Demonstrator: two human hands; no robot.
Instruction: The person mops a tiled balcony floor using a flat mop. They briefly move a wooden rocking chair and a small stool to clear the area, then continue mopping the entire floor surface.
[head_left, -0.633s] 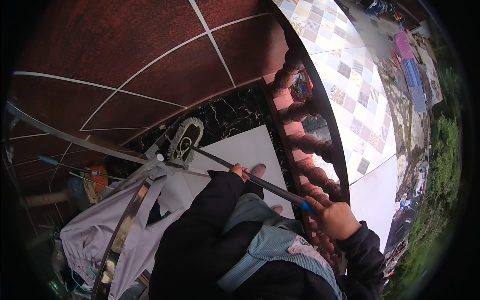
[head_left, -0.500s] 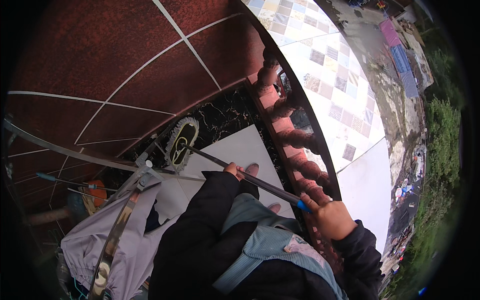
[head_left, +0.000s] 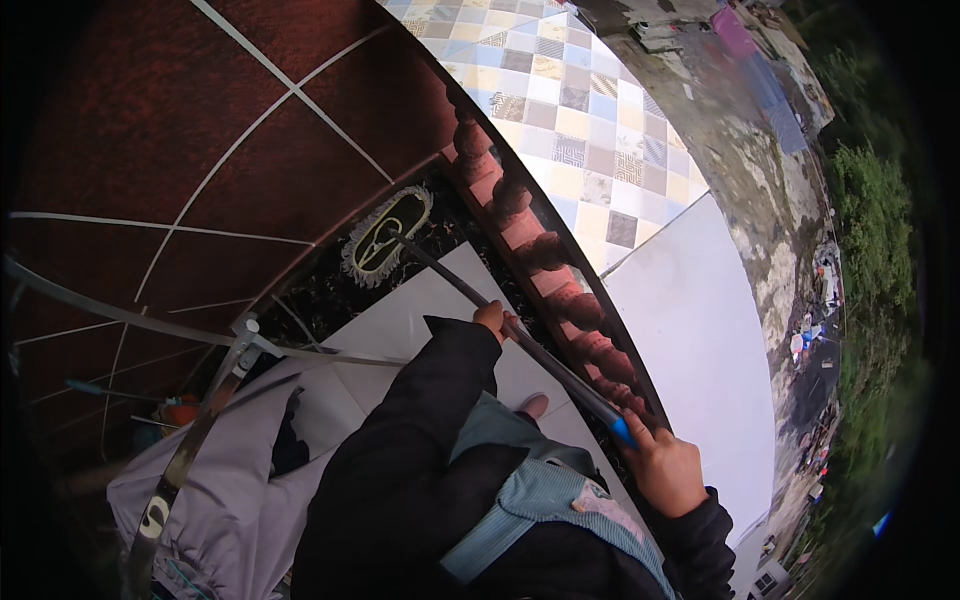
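Observation:
A flat mop (head_left: pixel 391 236) with a grey fringed pad lies on the black marbled floor border, close to the foot of the red tiled wall. Its dark pole (head_left: pixel 560 370) slants from the head down to the right, across the front of my body. Partway along the pole, my left hand (head_left: pixel 491 317) is closed around it. My right hand (head_left: pixel 667 470) grips the upper end, by the blue collar. Both sleeves are black. One of my shoes (head_left: pixel 535 405) shows on the pale floor tile below the pole.
A red balustrade (head_left: pixel 545 252) runs along the right, with a patterned tiled surface (head_left: pixel 570 110) beyond and below it. On the left stands a metal-framed rack (head_left: pixel 190 440) with grey cloth (head_left: pixel 235 480) hung on it. The red tiled wall (head_left: pixel 250 160) rises behind the mop.
The mop head has moved farther along the wall toward the balustrade corner and turned. Both hands still hold the pole. The whole view has shifted, and one shoe is now out of sight.

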